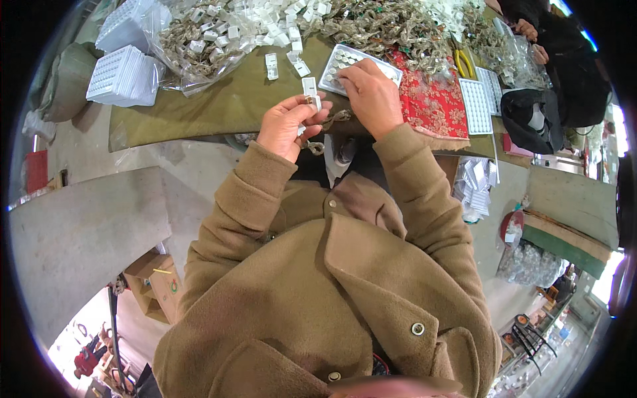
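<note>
Centrally, left hand: the left hand [285, 127] has its fingers closed in a pinch on a white case [316, 101], above the near edge of the tabletop [186, 125].
Cord: a twisted cord [313, 148] hangs just below those fingers; whether it joins the case cannot be told.
Right hand: the right hand [373, 98] is curled, fingertips down in a white tray [387, 67]; cannot tell whether it grips anything.
Tray: ahead of the right hand, which hides part of it; small round pieces [344, 57] lie inside.
Loose cases: two, one at left [271, 66] and one at right [298, 64], between the left hand and the case pile [269, 23].
Cord heap: a tangled heap [381, 28] crowds in behind the tray.
Red cloth: patterned cloth [434, 103] right of the tray, partly under the heap.
Pliers: yellow-handled pliers [464, 64] beyond the cloth.
Left end: tray stack [123, 78] beside a clear bag [206, 74].
Right end: black bag [534, 121] near a co-worker's hand [527, 30].
</note>
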`<state>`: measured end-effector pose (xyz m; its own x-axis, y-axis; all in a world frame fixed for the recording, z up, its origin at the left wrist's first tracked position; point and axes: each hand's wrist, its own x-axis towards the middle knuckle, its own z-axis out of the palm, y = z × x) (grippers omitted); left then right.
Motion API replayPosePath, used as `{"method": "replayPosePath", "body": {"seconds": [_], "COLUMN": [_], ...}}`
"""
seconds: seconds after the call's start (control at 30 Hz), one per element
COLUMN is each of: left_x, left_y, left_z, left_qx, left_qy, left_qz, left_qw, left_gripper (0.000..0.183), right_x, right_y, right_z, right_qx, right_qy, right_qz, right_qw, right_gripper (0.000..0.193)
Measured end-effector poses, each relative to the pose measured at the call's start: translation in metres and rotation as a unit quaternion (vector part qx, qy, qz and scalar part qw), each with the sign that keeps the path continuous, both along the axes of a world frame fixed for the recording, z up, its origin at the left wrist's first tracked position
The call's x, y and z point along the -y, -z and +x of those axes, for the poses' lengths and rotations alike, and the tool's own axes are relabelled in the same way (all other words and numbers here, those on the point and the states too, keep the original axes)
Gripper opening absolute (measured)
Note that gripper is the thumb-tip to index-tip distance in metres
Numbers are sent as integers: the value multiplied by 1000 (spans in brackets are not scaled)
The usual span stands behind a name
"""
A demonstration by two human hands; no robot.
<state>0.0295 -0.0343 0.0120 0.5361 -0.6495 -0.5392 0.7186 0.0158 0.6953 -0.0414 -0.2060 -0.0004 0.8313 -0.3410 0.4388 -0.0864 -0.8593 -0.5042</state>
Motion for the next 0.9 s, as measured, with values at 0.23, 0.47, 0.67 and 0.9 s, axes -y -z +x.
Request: {"method": "replayPosePath", "body": {"seconds": [0.23, 0.47, 0.67, 0.9], "left_x": [-1, -1, -1, -1], "left_y": [2, 5, 8, 6], "left_z": [7, 10, 10, 9], "left_qx": [-41, -36, -42, -36], "left_qy": [-5, 9, 5, 13], "left_qz": [-37, -40, -57, -60], "left_qw": [998, 999, 997, 997], "left_gripper": [25, 26, 27, 27], "right_x": [-1, -8, -7, 0], "right_y": [-9, -7, -6, -7], "right_z": [-6, 3, 4, 0], "right_qx": [-48, -38, -79, -80], "right_qy": [18, -8, 3, 27], "right_qz": [5, 78, 30, 11], "right_qw": [999, 996, 996, 996], "right_gripper": [9, 18, 14, 12]}}
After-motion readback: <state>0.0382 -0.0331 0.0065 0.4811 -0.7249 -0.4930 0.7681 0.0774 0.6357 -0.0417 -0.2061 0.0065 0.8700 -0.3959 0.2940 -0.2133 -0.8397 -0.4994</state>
